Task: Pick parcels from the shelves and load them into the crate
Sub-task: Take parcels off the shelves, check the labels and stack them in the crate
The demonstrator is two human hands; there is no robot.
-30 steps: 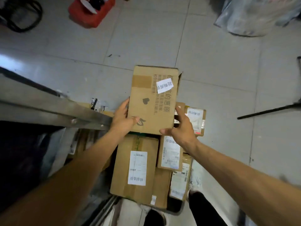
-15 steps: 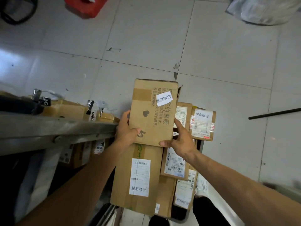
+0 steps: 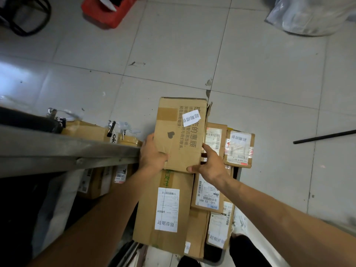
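Note:
I hold a brown cardboard parcel (image 3: 181, 132) with printed text and a small white label, above a pile of parcels in the crate. My left hand (image 3: 151, 153) grips its near left edge with the thumb on top. My right hand (image 3: 210, 162) holds the near right corner, thumb along the near edge. Below lie a long box with a white label (image 3: 163, 209), a labelled box (image 3: 207, 195) and a taped box (image 3: 238, 149). The crate's dark rim (image 3: 238, 173) peeks out on the right; most of it is hidden.
A grey metal shelf edge (image 3: 67, 151) runs in from the left, with more parcels (image 3: 92, 182) under it and clips on top. A red bin (image 3: 107, 10) and a clear plastic bag (image 3: 312, 14) sit on the tiled floor. A black rod (image 3: 325, 136) lies at right.
The held parcel has come lower and nearer the pile in the crate. The view has tilted down, so the shelf edge and the stacked boxes show more.

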